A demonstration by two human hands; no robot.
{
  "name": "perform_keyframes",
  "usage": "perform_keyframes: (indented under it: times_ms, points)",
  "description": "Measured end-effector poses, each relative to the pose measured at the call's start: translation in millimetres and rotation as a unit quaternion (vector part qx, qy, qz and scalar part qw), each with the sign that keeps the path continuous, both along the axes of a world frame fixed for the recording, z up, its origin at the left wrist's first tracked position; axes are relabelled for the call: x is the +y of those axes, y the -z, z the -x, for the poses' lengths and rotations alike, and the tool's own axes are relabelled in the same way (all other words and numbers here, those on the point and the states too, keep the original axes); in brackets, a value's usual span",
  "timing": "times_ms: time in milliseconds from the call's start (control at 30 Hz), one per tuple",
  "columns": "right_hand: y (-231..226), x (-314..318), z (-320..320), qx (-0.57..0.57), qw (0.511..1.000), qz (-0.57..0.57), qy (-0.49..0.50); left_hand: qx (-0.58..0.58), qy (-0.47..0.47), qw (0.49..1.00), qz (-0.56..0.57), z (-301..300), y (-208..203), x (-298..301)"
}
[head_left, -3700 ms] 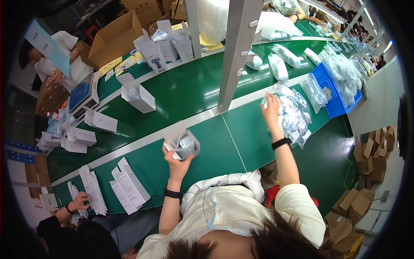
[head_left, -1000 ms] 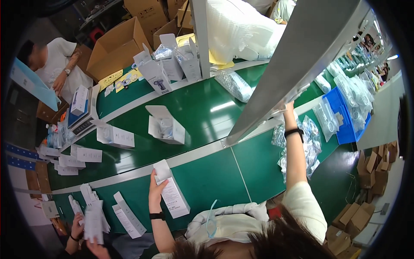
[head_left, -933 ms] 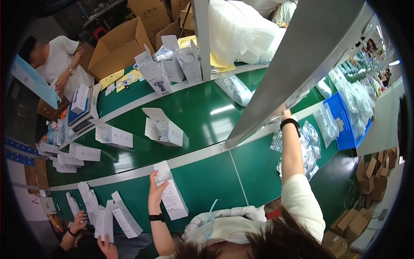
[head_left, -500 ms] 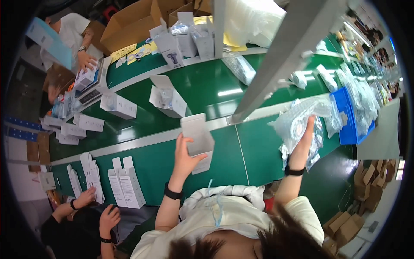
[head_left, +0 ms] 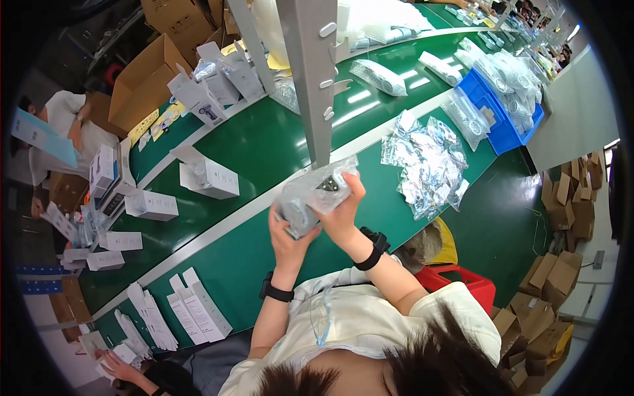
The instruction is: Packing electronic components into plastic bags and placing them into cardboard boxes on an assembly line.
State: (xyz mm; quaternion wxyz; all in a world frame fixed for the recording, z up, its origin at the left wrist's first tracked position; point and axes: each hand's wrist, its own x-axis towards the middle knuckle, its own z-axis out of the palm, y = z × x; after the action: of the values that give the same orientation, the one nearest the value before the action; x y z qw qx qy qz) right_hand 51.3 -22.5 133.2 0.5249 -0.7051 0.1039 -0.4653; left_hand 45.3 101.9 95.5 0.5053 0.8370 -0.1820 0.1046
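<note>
In front of me, over the near green work surface, both my hands are at a clear, bubbly plastic bag (head_left: 305, 193) with a pale, rounded item and a dark part inside. My left hand (head_left: 288, 247) is closed around its lower left end. At the upper right end, my right hand (head_left: 343, 208) grips the plastic with thumb and fingers. Whether the white box seen earlier is under the bag, I cannot tell. Right of my hands lies a pile of small clear bags (head_left: 429, 165) with white and blue contents.
A grey metal post (head_left: 310, 86) rises just beyond my hands. A blue bin (head_left: 498, 125) holds bagged items at the right. Open white boxes (head_left: 208, 178) stand on the green belt; folded cartons (head_left: 198, 310) lie at the left. A co-worker's hand (head_left: 119, 363) is at lower left.
My right hand has come from the bag pile on the right to my left hand, bringing the bag. The open white box no longer shows distinctly. The view has turned.
</note>
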Motion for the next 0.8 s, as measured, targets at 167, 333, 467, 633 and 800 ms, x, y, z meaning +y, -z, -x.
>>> perform_keyframes:
  times_ms: [167, 333, 467, 633, 800]
  points:
    - [-25.0, -20.6, 2.1, 0.047, 0.967, 0.207, -0.141, -0.082, 0.03, 0.995, 0.053, -13.5, -7.0, -20.8]
    - [-1.3, -85.1, 8.6, 0.064, 0.928, 0.3, -0.209, -0.08, -0.046, 0.995, 0.034, -9.9, 1.4, 4.1]
    - [71.2, -194.0, -13.8, 0.412, 0.816, 0.39, 0.11, -0.049, -0.108, 0.992, 0.037, 8.2, 3.1, 49.0]
    - [120.8, -262.1, -6.1, 0.573, 0.727, 0.375, 0.04, -0.095, -0.075, 0.993, 0.01, 31.2, 8.3, 99.9]
    - [117.0, -252.3, 11.1, 0.388, 0.808, 0.444, 0.0, -0.04, -0.138, 0.989, -0.044, 46.2, -3.4, 124.8]
